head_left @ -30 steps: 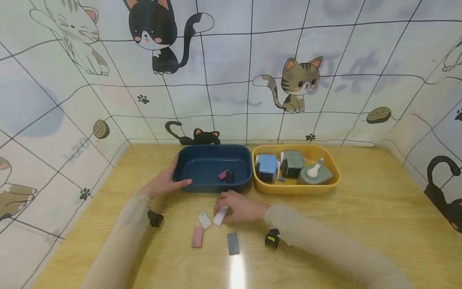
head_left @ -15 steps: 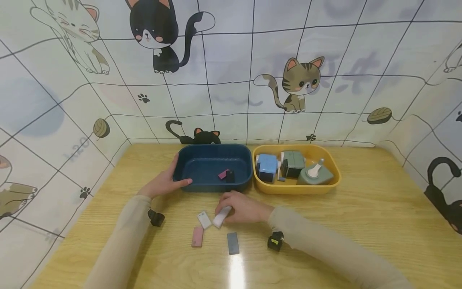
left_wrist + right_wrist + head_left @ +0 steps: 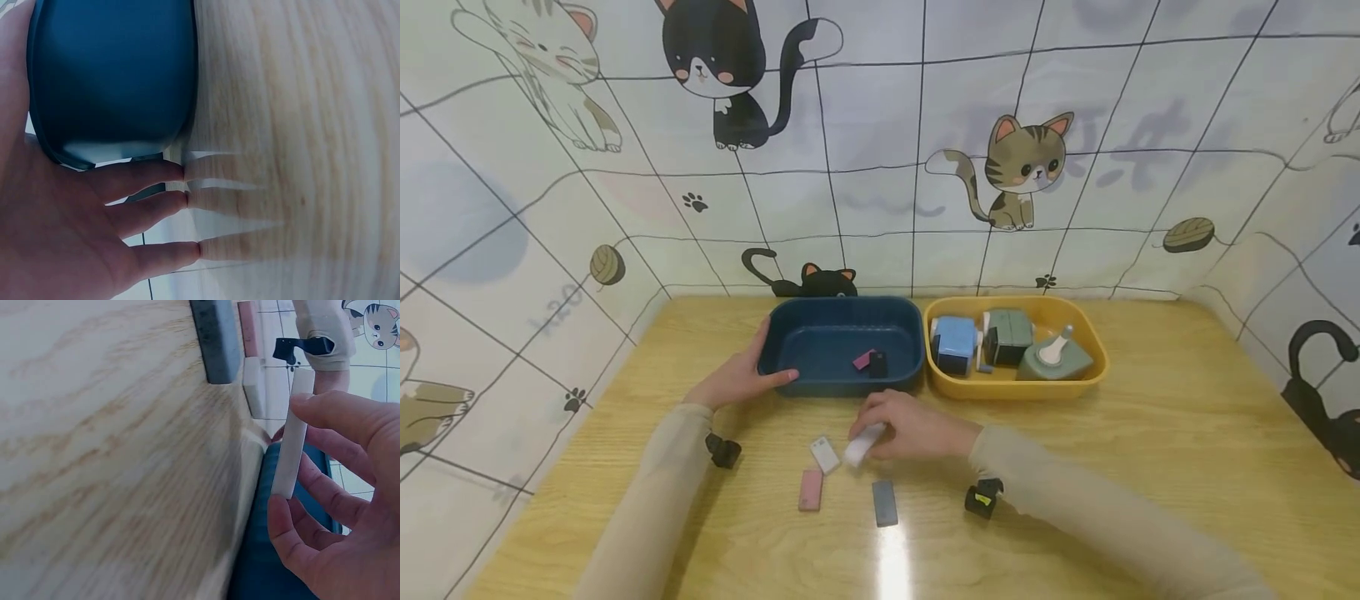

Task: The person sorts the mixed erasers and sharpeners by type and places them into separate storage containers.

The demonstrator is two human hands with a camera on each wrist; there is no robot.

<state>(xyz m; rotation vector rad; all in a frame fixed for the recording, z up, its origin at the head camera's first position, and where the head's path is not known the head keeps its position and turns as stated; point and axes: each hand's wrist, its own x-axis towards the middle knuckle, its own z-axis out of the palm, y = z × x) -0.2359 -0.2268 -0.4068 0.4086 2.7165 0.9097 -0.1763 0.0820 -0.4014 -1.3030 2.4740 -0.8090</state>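
Pick-up step, judged from the grip: right hand (image 3: 910,429) pinches a white eraser (image 3: 863,443) between thumb and fingertips, just in front of the blue tray (image 3: 841,343) and, going by the right wrist view, lifted clear of the worktop (image 3: 1150,467). Next move probably calls for carrying it over the tray's near rim and letting go inside, where a pink piece (image 3: 862,360) and a black piece (image 3: 877,364) already lie; the rim is close, so the lift needs to clear it. Three more flat erasers wait in front of the tray: white one (image 3: 825,455), pink one (image 3: 810,489), grey one (image 3: 884,502). Right forearm comes in low from the tray's front right, wrist flat, fingers curled round the white eraser's long edges. Left hand (image 3: 737,379) lies at the tray's left front corner, fingers straight and relaxed, palm against the tray wall, fingertips down on the worktop, steadying rather than gripping. Yellow tray (image 3: 1090,350) with sharpeners (image 3: 1007,337) sits right of the blue tray, untouched.
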